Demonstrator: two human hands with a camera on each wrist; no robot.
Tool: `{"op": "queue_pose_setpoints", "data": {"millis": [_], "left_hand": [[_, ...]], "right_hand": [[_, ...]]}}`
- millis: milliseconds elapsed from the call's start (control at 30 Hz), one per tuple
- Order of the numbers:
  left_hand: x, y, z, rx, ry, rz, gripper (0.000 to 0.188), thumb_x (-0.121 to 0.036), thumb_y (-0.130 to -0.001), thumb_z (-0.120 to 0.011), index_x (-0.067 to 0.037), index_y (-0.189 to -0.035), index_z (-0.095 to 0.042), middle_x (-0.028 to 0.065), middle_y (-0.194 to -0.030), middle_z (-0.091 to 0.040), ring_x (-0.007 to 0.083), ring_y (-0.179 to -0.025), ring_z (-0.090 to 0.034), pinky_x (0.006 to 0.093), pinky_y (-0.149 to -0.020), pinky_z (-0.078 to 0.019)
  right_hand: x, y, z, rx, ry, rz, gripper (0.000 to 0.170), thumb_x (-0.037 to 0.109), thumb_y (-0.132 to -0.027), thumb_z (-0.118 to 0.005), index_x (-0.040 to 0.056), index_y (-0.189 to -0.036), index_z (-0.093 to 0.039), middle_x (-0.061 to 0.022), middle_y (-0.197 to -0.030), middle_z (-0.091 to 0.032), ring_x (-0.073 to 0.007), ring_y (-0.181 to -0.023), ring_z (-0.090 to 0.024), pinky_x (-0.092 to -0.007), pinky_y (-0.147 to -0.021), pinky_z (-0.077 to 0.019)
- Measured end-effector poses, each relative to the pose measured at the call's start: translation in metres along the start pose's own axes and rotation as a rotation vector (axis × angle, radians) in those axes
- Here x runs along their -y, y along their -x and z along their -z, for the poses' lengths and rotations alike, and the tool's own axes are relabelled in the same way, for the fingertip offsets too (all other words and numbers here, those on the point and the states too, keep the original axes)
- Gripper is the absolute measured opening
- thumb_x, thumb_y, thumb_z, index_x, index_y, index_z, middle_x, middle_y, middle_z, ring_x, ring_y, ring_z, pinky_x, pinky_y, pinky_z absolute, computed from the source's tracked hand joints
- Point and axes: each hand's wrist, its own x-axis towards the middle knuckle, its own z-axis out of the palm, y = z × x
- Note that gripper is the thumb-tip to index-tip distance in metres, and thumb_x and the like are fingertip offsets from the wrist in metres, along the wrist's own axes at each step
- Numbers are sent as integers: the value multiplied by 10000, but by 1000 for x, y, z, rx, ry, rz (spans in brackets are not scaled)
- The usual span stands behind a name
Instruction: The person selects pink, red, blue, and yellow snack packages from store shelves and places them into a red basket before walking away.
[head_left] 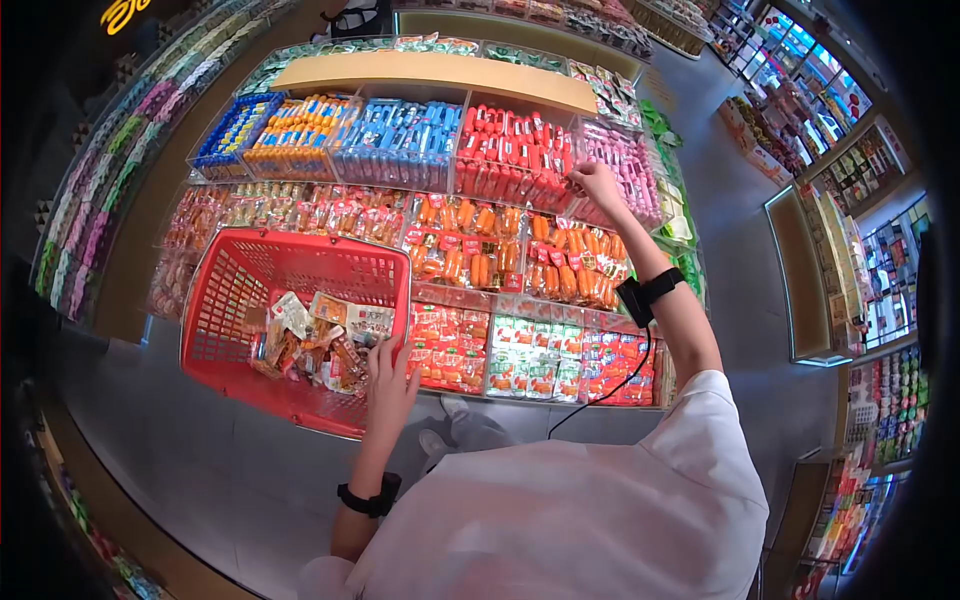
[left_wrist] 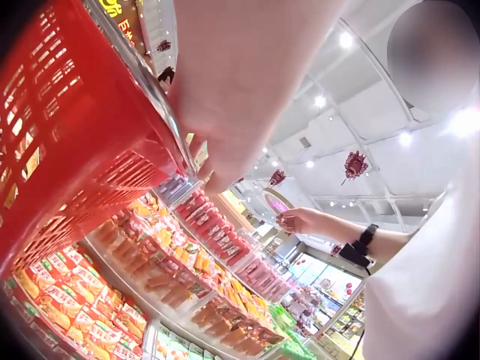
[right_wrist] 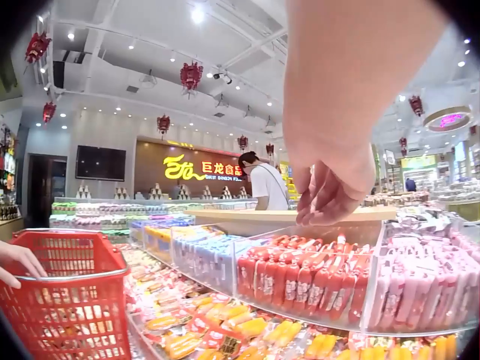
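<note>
My left hand (head_left: 388, 390) grips the near right rim of a red shopping basket (head_left: 225, 375), fingers over the edge and thumb outside in the right wrist view. Inside the basket lie several mixed snack packets (head_left: 335, 340). My right hand (right_wrist: 334, 191) hangs over a bin of red-wrapped snack packets (right_wrist: 300, 277), its fingers loosely bent and nothing visible in them. From the head view that hand is near the divider between the red packets and the pink packets (head_left: 618, 165).
Clear dividers separate blue packets (head_left: 395, 140) and orange packets (head_left: 295, 130) on the tiered display. Lower rows hold orange sausage-like packs (head_left: 470, 255) and green-and-white packs (head_left: 535, 350). A tan board (head_left: 435, 70) spans the top. Another person (right_wrist: 266, 184) stands behind the display.
</note>
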Motion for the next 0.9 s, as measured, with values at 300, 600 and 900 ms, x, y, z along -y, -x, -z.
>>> {"op": "queue_pose_setpoints", "data": {"millis": [300,600,900], "left_hand": [[-10,-49,-15,114,-62,73,370,-109,-767,-592,-12,-1111,-496,166,-1271,-340,358,-1152,-352,436,-909,-355],[-61,-119,-2,178,264,42,341,-117,-798,-584,-45,-1120,-498,126,-1294,-356,311,-1188,-344,383,-956,-326],[-50,-329,-70,-90,474,-232,205,-99,-807,-528,-25,-997,-550,133,-1029,-554,278,-1034,-503,348,-878,-383]], "right_hand": [[-55,-105,-67,-45,489,-35,549,310,-631,-738,-85,-922,-491,-271,-830,-591,-372,-838,-589,-399,-729,-476],[-83,-118,-87,-142,427,25,555,267,-608,-778,-24,-949,-452,-193,-759,-596,-315,-727,-608,-378,-649,-481],[-42,-87,-39,25,-202,-301,238,50,-711,-656,1,-912,-539,-80,-781,-577,-133,-687,-548,-270,-586,-429]]}}
